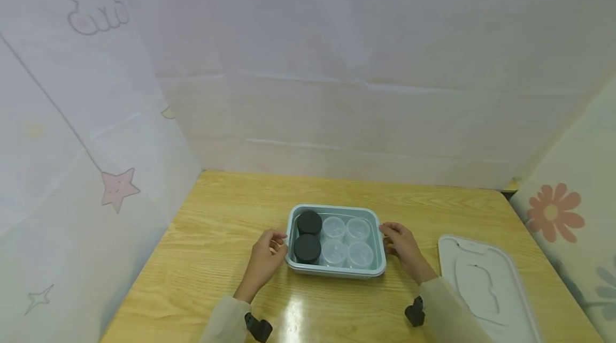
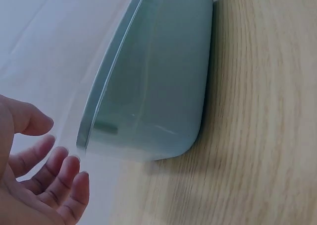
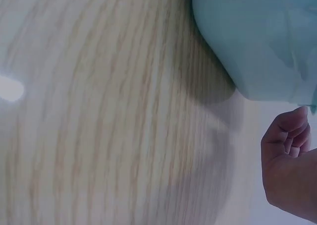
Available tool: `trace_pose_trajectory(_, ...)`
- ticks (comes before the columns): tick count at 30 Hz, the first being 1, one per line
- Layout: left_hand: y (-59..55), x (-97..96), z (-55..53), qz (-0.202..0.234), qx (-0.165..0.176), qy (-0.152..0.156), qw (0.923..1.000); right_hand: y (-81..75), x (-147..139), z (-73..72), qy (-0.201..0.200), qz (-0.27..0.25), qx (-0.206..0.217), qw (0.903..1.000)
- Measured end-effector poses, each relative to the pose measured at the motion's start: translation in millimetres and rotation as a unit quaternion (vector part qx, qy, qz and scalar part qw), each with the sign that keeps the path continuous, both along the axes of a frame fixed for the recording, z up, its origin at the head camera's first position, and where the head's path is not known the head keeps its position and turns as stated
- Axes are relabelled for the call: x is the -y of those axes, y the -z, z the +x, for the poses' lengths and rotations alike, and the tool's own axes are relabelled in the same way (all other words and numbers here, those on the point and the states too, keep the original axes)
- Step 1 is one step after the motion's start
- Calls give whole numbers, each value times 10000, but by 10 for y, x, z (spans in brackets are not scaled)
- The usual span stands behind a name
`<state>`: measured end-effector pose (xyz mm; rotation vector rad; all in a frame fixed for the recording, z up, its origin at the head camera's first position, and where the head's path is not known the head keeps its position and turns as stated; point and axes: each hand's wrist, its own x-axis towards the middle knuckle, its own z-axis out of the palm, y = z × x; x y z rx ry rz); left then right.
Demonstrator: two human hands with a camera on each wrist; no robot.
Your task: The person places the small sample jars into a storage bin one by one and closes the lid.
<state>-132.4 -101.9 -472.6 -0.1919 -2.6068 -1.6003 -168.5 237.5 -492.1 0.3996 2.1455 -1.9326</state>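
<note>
A pale blue-green rectangular plastic box stands on the table between the two hands. Inside, two round black-topped containers fill the left end, and several clear round containers sit to their right. My left hand is beside the left end; the left wrist view shows its fingers loosely bent, with a gap between them and the box wall. At the opposite end is my right hand, its fingertips right at the rim. In the right wrist view its fingers bend loosely below the rim.
A flat whitish lid with molded ridges lies on the wooden table, right of the box and partly behind the right sleeve. Printed sheets rise behind and on both sides. Each wrist carries a small black device.
</note>
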Motion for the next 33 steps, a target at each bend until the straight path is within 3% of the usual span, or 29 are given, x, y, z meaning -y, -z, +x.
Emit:
trace_pose_trajectory(7,-5,-31,107,191,292,-292,9990,0,-194,25,-104,317,-16,9994)
trace_pose_trajectory(16,-115,-113,293,563,610,-494,9953,-90,-503,80,-411,909,-50,9950)
trace_pose_trajectory(19,-175,-140,352,625,833,-260,9942,-129,-620,100,-480,1133,-99,9924)
trace_pose_trajectory(24,-245,-215,437,794,1197,648,9875,-158,-812,134,-538,1471,-142,9876)
trace_pose_trajectory(28,-261,-310,510,1010,1520,1348,9739,-156,-970,166,-503,1703,-95,9841)
trace_pose_trajectory(33,-246,-478,580,1296,1979,1892,9530,-116,-1161,185,-324,1883,-44,9816)
